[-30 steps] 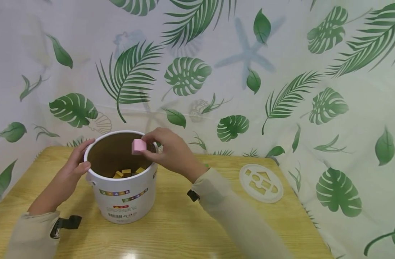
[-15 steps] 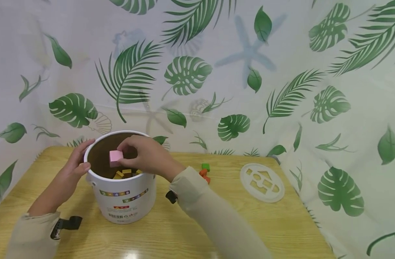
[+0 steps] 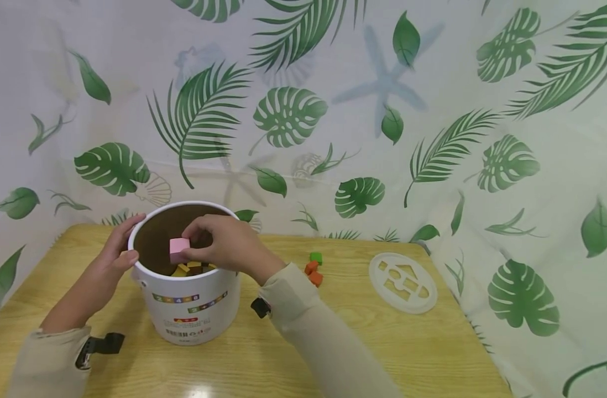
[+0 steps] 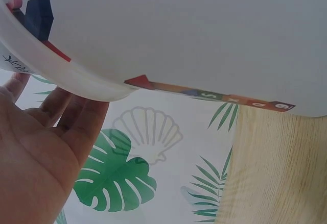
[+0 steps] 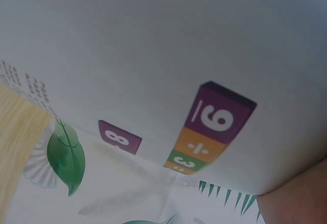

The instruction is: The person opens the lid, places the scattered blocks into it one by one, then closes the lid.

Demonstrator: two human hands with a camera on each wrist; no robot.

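A white bucket with coloured number stickers stands on the wooden table, left of centre. Several yellow and dark blocks lie at its bottom. My right hand reaches over the bucket's mouth and pinches a pink cube just inside the rim. My left hand grips the bucket's left rim, thumb on the outside. In the left wrist view my left hand's fingers lie against the bucket wall. The right wrist view shows only the bucket's side close up.
A green block and two orange blocks lie on the table to the right of the bucket. A white round lid with shape cutouts lies flat further right. A leaf-print cloth hangs close behind and to the right.
My right hand has carried the pink cube leftward from the bucket's far right rim and lowered it into the mouth. The left hand has stayed on the rim.
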